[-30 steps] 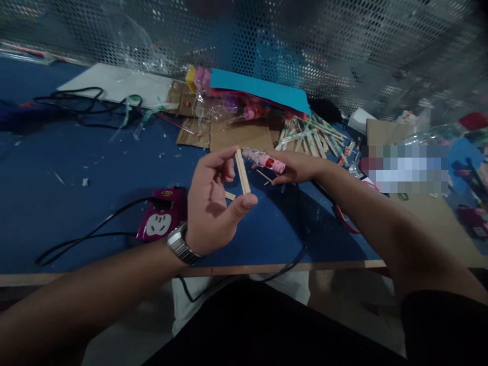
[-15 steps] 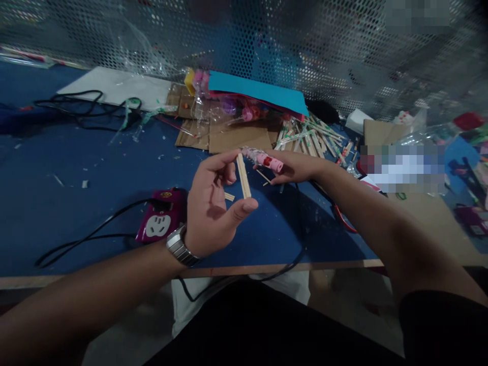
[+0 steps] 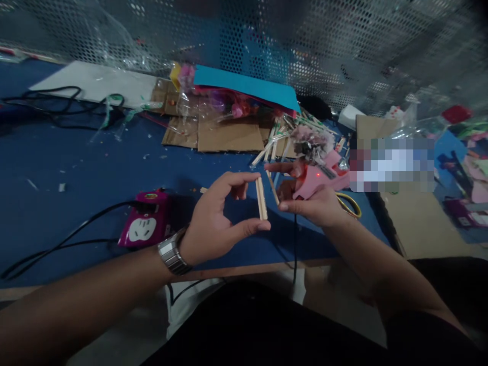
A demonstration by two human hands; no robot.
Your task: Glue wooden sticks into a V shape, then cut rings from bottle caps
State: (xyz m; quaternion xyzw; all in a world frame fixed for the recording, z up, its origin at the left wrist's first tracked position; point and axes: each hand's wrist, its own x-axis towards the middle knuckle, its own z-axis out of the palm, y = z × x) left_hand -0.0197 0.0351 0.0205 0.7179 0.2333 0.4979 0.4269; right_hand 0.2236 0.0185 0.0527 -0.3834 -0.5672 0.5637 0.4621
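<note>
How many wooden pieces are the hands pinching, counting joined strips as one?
2: the joined strips pinched in the left hand, and the thin stick pinched in the right hand. Fingers could hide more.

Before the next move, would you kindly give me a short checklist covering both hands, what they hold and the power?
1. Left hand has the wooden piece pinched by its ends: ok, between thumb and forefinger.
2. Right hand has the thin stick pinched: ok, also thumb and forefinger.
3. Stick and piece kept apart: ok, a gap shows.
4. Red light on the pink glue gun lit: ok.
5. Black plug in the purple power strip: ok, appears seated.
6. Glue gun's cord leads to that strip: cannot tell.
</note>
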